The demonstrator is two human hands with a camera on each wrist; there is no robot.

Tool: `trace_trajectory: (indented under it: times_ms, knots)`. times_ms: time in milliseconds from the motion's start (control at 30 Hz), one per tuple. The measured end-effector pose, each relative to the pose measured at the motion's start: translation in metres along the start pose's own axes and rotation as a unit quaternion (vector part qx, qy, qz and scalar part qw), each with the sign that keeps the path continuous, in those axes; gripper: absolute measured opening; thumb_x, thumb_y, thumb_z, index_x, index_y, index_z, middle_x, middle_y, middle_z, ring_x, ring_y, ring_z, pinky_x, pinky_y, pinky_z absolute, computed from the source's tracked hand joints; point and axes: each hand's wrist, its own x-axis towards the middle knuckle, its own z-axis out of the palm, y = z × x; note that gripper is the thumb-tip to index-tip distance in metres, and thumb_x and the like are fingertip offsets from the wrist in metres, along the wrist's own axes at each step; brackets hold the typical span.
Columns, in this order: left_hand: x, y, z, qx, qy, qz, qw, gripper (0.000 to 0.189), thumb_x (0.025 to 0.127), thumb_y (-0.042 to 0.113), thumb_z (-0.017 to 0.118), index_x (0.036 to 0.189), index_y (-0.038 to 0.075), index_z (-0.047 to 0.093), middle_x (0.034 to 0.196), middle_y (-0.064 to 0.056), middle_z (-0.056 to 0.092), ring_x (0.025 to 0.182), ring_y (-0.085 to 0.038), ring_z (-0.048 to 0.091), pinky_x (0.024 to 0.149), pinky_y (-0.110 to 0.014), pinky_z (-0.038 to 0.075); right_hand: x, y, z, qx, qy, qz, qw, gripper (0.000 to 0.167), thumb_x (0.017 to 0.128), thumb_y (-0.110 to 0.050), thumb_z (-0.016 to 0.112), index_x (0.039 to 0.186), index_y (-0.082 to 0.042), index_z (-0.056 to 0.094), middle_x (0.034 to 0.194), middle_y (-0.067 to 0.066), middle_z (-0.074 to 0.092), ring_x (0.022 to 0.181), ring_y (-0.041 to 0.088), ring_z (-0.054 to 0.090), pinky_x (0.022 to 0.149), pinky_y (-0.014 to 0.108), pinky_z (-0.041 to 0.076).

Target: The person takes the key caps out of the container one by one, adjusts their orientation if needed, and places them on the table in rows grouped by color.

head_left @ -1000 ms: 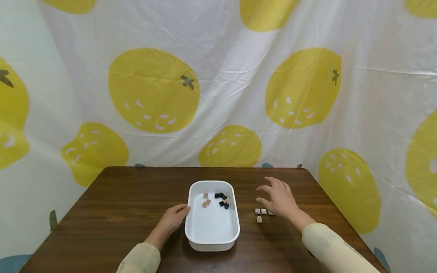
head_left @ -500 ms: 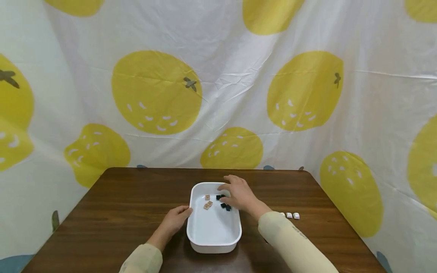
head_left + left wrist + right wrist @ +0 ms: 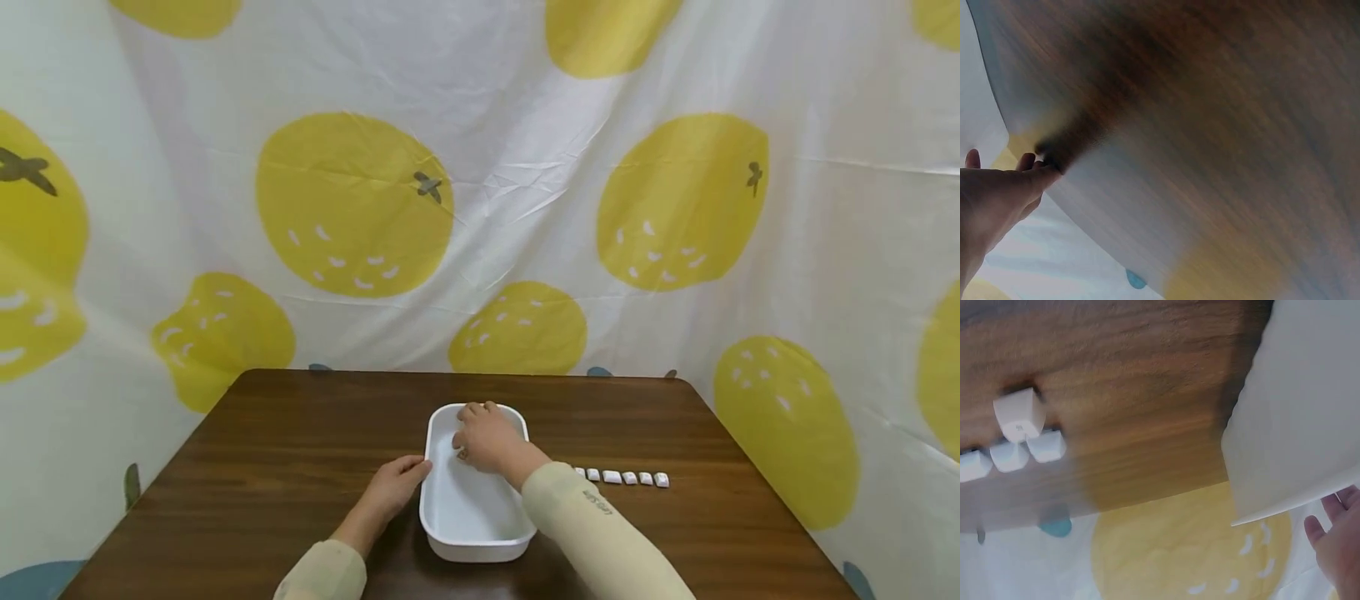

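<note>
1. Left hand [image 3: 392,489]: fingers touch the white tray [image 3: 474,510]; cannot tell if they grip
2. Right hand [image 3: 489,438]: fingers bent inside the tray, any grip hidden; tan piece [image 3: 462,455] just beside the thumb
3. White keycaps [image 3: 612,477]: row on the table [image 3: 337,425], right of those fingers

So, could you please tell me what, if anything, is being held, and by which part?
The left hand appears to hold the tray by its left rim; whether the right hand inside it holds anything cannot be told.
</note>
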Motion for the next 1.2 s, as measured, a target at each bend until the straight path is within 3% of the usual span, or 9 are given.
trace_trajectory:
  times_ms: [433,533,600,667,733,867,933,1033,1200]
  knots:
    - [0.002,-0.007,0.002,0.009,0.002,0.02,0.9998,0.038,0.101,0.022,0.057,0.119,-0.011,0.064,0.113,-0.023,0.066,0.107,-0.037,0.06,0.092,-0.053,0.047,0.004,-0.023,0.015,-0.271,0.026,-0.1,0.9571,0.02,0.096,-0.035,0.054,0.096,-0.039,0.074,0.111,-0.008,0.056,0.104,0.014,0.047,0.09,0.036,0.039]
    - [0.004,-0.008,0.002,0.009,0.004,0.017,0.9998,0.037,0.101,0.021,0.056,0.119,-0.01,0.064,0.115,-0.024,0.066,0.109,-0.039,0.059,0.095,-0.055,0.046,0.001,-0.016,0.003,-0.204,0.044,-0.067,0.9756,0.016,0.095,-0.037,0.059,0.097,-0.036,0.075,0.114,-0.005,0.058,0.109,0.016,0.049,0.091,0.039,0.04]
    - [0.005,-0.008,0.001,0.01,0.002,0.01,0.9999,0.037,0.101,0.021,0.056,0.12,-0.01,0.064,0.117,-0.025,0.065,0.112,-0.04,0.058,0.097,-0.056,0.044,-0.007,-0.002,-0.009,-0.083,0.06,-0.005,0.9947,0.013,0.092,-0.037,0.065,0.099,-0.033,0.075,0.118,-0.001,0.06,0.112,0.02,0.053,0.091,0.041,0.042]
    - [0.007,-0.006,0.0,0.012,0.001,0.002,0.9999,0.038,0.101,0.022,0.055,0.122,-0.01,0.063,0.121,-0.026,0.064,0.115,-0.042,0.056,0.099,-0.057,0.043,-0.018,0.019,-0.021,0.091,0.088,0.081,0.9887,0.016,0.091,-0.036,0.07,0.103,-0.027,0.076,0.119,0.002,0.063,0.112,0.023,0.055,0.091,0.045,0.043]
    - [0.008,-0.004,-0.002,0.012,0.0,-0.009,0.9999,0.039,0.102,0.023,0.055,0.124,-0.009,0.062,0.123,-0.026,0.062,0.118,-0.043,0.054,0.1,-0.057,0.042,-0.033,0.041,-0.03,0.308,0.119,0.165,0.9294,0.023,0.089,-0.032,0.074,0.109,-0.02,0.076,0.118,0.003,0.065,0.112,0.025,0.058,0.093,0.047,0.045]
    - [0.01,-0.003,-0.005,0.016,-0.007,-0.014,0.9998,0.04,0.102,0.023,0.054,0.125,-0.01,0.061,0.125,-0.027,0.061,0.118,-0.043,0.054,0.099,-0.057,0.043,-0.074,0.08,-0.033,0.646,0.171,0.239,0.7047,0.034,0.093,-0.02,0.071,0.124,-0.006,0.068,0.113,0.002,0.066,0.106,0.022,0.058,0.094,0.044,0.047]
    - [0.01,-0.003,-0.007,0.016,-0.006,-0.016,0.9997,0.04,0.102,0.023,0.054,0.126,-0.009,0.061,0.125,-0.026,0.061,0.118,-0.043,0.054,0.099,-0.057,0.044,-0.094,0.094,-0.031,0.733,0.166,0.231,0.6182,0.035,0.096,-0.016,0.066,0.128,-0.002,0.062,0.112,0.0,0.064,0.102,0.02,0.056,0.09,0.04,0.048]
    - [0.009,-0.004,-0.012,0.019,-0.003,-0.014,0.9997,0.04,0.103,0.024,0.054,0.126,-0.009,0.061,0.126,-0.026,0.061,0.118,-0.043,0.054,0.099,-0.056,0.044,-0.118,0.106,-0.027,0.788,0.153,0.19,0.5647,0.03,0.1,-0.012,0.06,0.128,-0.003,0.061,0.113,-0.001,0.061,0.1,0.017,0.054,0.085,0.033,0.048]
    - [0.009,-0.005,-0.018,0.02,0.002,-0.016,0.9997,0.041,0.103,0.024,0.053,0.126,-0.008,0.061,0.127,-0.026,0.061,0.12,-0.043,0.053,0.1,-0.056,0.042,-0.141,0.116,-0.022,0.823,0.157,0.144,0.5264,0.024,0.102,-0.01,0.055,0.12,-0.017,0.069,0.125,0.0,0.06,0.11,0.015,0.056,0.085,0.031,0.049]
